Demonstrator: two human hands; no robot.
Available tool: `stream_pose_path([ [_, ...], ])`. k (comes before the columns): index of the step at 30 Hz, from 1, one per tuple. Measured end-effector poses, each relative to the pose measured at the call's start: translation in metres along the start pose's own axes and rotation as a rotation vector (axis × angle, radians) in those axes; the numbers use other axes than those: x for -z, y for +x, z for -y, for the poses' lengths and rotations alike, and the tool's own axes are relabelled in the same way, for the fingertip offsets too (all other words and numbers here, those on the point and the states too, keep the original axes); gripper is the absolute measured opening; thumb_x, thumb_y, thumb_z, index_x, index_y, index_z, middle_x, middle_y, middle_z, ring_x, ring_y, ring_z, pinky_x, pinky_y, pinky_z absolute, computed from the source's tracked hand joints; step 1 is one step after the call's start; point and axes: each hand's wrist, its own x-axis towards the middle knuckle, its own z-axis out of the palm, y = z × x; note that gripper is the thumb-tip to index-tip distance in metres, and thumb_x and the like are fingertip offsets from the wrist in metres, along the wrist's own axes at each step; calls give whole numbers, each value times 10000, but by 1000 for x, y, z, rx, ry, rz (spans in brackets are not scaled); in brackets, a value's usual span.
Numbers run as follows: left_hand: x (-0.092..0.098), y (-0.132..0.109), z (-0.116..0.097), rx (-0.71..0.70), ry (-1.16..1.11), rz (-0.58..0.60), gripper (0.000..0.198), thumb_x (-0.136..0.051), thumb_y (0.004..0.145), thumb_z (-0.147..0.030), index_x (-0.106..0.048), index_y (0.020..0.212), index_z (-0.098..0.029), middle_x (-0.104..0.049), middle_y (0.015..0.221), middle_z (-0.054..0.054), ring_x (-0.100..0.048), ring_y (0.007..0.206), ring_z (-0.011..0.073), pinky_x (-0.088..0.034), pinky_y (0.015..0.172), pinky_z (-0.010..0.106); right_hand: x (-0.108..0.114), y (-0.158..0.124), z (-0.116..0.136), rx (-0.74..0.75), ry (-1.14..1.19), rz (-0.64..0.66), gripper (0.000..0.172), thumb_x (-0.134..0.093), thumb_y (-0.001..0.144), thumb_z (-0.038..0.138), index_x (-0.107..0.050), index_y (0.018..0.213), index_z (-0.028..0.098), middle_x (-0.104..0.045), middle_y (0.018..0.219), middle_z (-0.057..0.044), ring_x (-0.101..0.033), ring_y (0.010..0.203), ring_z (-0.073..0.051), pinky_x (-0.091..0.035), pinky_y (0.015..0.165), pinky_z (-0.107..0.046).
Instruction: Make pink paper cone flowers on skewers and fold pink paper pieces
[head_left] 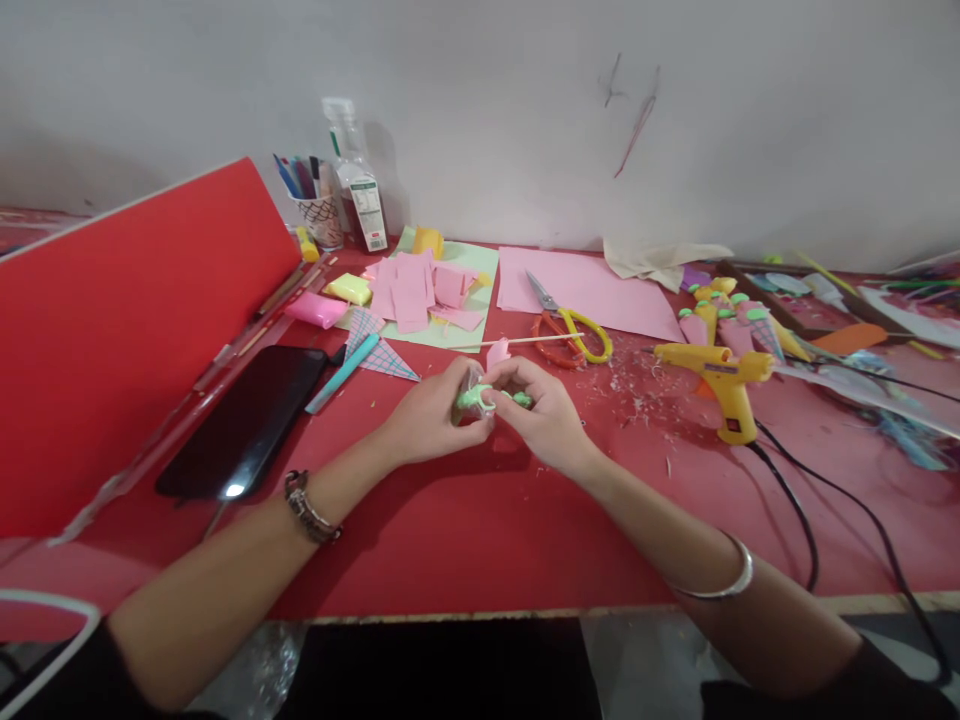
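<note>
My left hand [431, 413] is closed around a small clear plastic packet with light green modelling clay [472, 399] in it. My right hand [546, 418] pinches the same green clay, and a lump of it shows between the fingers. Both hands meet above the red table, close together. Just behind the fingertips is a small pink piece [497, 352], partly hidden by the hands. Beyond it lie a thin wooden stick [517, 341] and scissors [574, 325] with red and yellow handles.
A yellow glue gun [720, 375] with a black cord lies right. Left are a black phone [251, 415], a turquoise stick [343, 372] and a checked paper cone [375, 345]. Behind are pink paper pieces [409, 290], clay packets [319, 309], a bottle [360, 190] and small cones [739, 320].
</note>
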Motion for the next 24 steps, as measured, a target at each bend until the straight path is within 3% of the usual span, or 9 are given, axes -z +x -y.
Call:
stream_pose_path([
  [8, 4, -1, -6, -41, 85, 57, 208, -446, 647, -273, -353, 812, -190, -454, 641, -34, -436, 538, 109, -322, 490, 227, 2, 1, -5, 60, -95, -17, 43, -529, 694, 177, -492, 674, 175, -528, 633, 35, -488, 561, -63, -381, 508, -188],
  [15, 5, 0, -7, -40, 115, 47, 156, -398, 660, -292, -288, 727, -206, -391, 597, -49, -384, 489, 98, -276, 453, 215, 6, 0, -3, 284, -371, 119, 123, -468, 763, 162, -580, 712, 171, -536, 709, -1, -487, 647, -89, -400, 618, -234],
  [21, 8, -2, -4, -19, 205, 51, 162, -357, 722, -349, -275, 743, -210, -426, 611, -34, -426, 495, 112, -268, 448, 212, 5, 0, -4, 227, -395, 341, 230, -393, 826, 231, -594, 737, 166, -412, 750, -12, -446, 718, -106, -397, 680, -255],
  [24, 8, -1, -3, -3, 199, 39, 182, -389, 718, -350, -271, 739, -213, -426, 610, -39, -432, 494, 106, -276, 449, 205, 4, 0, -4, 214, -415, 333, 228, -388, 829, 232, -596, 755, 175, -394, 734, -9, -430, 703, -113, -392, 672, -259],
])
